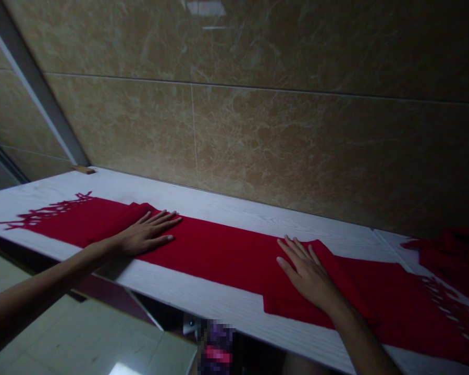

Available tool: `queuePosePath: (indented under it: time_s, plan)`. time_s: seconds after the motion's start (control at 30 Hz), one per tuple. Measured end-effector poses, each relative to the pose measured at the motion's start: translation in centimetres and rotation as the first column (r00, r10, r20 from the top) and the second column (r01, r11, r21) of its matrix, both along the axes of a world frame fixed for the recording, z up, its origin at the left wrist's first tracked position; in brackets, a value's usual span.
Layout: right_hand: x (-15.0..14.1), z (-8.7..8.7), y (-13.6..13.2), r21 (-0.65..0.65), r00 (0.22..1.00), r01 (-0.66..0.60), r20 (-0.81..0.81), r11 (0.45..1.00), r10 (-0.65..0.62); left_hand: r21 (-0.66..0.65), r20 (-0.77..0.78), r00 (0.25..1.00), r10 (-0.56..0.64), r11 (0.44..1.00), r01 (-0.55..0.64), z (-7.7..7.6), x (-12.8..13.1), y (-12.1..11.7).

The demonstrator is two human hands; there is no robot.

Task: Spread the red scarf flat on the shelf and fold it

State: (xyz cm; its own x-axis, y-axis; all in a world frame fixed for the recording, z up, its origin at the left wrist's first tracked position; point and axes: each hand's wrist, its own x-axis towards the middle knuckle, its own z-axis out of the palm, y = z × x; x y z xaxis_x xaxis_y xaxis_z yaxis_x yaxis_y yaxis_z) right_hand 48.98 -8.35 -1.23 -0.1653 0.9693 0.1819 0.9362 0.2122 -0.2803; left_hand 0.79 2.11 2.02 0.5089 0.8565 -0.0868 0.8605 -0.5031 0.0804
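Observation:
A long red scarf (219, 250) with fringed ends lies stretched across a white wood-grain table. Toward its left part, my left hand (144, 234) rests flat on the cloth, fingers spread, beside a raised fold. My right hand (305, 271) lies palm down farther right, fingers apart, on a section where the cloth is doubled over. Between the two hands the scarf is smooth. Its left fringe is loosely tangled; the right fringe hangs near the table's right side. Neither hand grips the fabric.
More red cloth (453, 260) is heaped at the right end of the white table (226, 208). A small brown block (84, 170) sits at the back left corner. A marbled tile wall (258, 140) runs along the table's rear edge. Tiled floor shows below the front edge.

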Motion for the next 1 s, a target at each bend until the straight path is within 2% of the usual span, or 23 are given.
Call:
queuePosePath:
  time_s: [0.17,0.23,0.3,0.37,0.43,0.5,0.57,0.63,0.73,0.87,1.0]
  plan:
    - [0.3,2.3,-0.5,0.091,0.971,-0.038,-0.231,0.995,0.058,-0.003,-0.018,1.000,0.016,1.000,-0.016,0.0,-0.2,0.2]
    - [1.6,3.2,-1.0,0.147,0.943,-0.017,-0.328,0.989,0.065,-0.007,-0.025,1.000,0.016,1.000,-0.016,0.2,-0.5,0.1]
    - [4.0,3.4,-1.6,0.178,0.925,0.032,-0.377,0.984,0.038,-0.014,-0.035,0.999,0.011,1.000,-0.012,0.4,-1.1,0.1]
    - [7.1,2.7,-2.1,0.163,0.938,0.110,-0.344,0.980,-0.048,-0.022,-0.042,0.999,-0.005,1.000,0.005,0.4,-2.1,0.3]
    - [10.4,1.2,-2.6,0.144,0.955,0.214,-0.240,0.966,-0.176,-0.026,-0.046,0.999,-0.019,1.000,0.018,0.2,-3.5,0.8]
    - [12.9,-0.5,-3.1,0.106,0.964,0.243,-0.134,0.964,-0.228,-0.015,-0.043,0.999,-0.024,1.000,0.024,0.1,-4.8,1.3]
    - [14.3,-1.7,-3.5,0.097,0.975,0.220,-0.038,0.971,-0.217,0.000,-0.037,0.999,-0.031,1.000,0.031,0.2,-5.8,1.7]
    - [14.5,-2.1,-3.8,0.106,0.981,0.186,0.033,0.977,-0.190,0.002,-0.042,0.998,-0.035,0.999,0.035,0.6,-5.7,1.9]
    - [13.4,-1.5,-3.9,0.116,0.977,0.185,0.082,0.976,-0.195,0.033,-0.035,0.999,0.022,0.999,-0.020,0.6,-3.7,1.1]
    - [11.5,-0.6,-3.5,0.093,0.970,0.196,0.128,0.976,-0.207,0.157,0.040,0.984,0.173,0.972,-0.177,-1.0,0.3,-1.4]
    - [10.3,-1.1,-3.5,0.077,0.967,0.192,0.153,0.978,-0.202,0.139,-0.016,0.998,0.066,0.988,-0.063,-2.1,2.3,-4.0]
